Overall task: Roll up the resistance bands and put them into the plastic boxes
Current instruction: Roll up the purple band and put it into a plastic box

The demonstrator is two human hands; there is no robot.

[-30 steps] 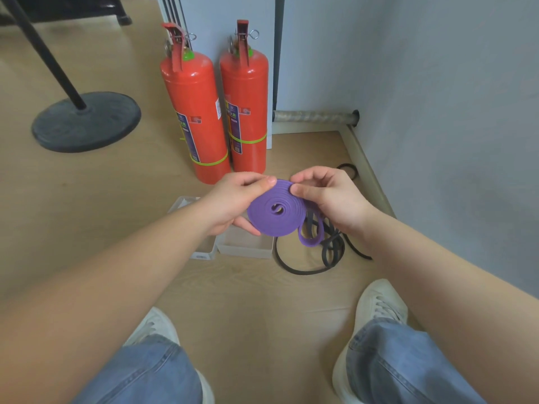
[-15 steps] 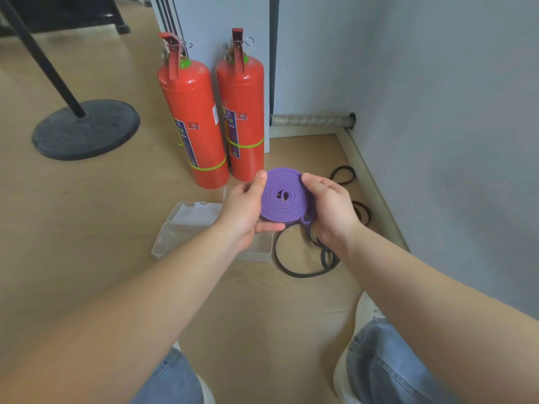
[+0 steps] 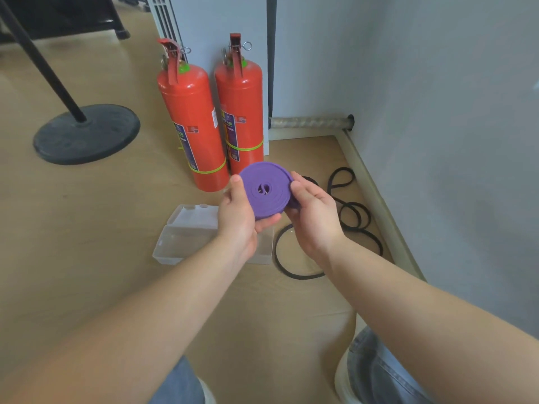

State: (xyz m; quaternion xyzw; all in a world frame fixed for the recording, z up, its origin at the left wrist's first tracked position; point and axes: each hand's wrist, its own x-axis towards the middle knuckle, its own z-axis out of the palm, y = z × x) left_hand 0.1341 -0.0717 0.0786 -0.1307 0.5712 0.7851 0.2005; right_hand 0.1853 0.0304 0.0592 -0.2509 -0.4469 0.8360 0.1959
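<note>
A purple resistance band (image 3: 267,189), wound into a flat coil, is held in the air between both hands. My left hand (image 3: 237,220) grips its left edge with the thumb on top and fingers beneath. My right hand (image 3: 313,217) holds the right edge, thumb on the coil's rim. Below the hands an open clear plastic box (image 3: 186,234) lies on the wooden floor, with part of a second clear box (image 3: 264,249) showing to its right. A black resistance band (image 3: 350,212) lies loose and looped on the floor to the right of the boxes.
Two red fire extinguishers (image 3: 192,126) stand just behind the boxes against a white unit. A black round stand base (image 3: 87,132) with a slanted pole sits at the far left. A grey wall and skirting (image 3: 376,199) run along the right. My shoes and jeans are at the bottom.
The hands have carried the coil forward and lower over the boxes. The loose purple tail that hung under the right hand is now wound in against the coil.
</note>
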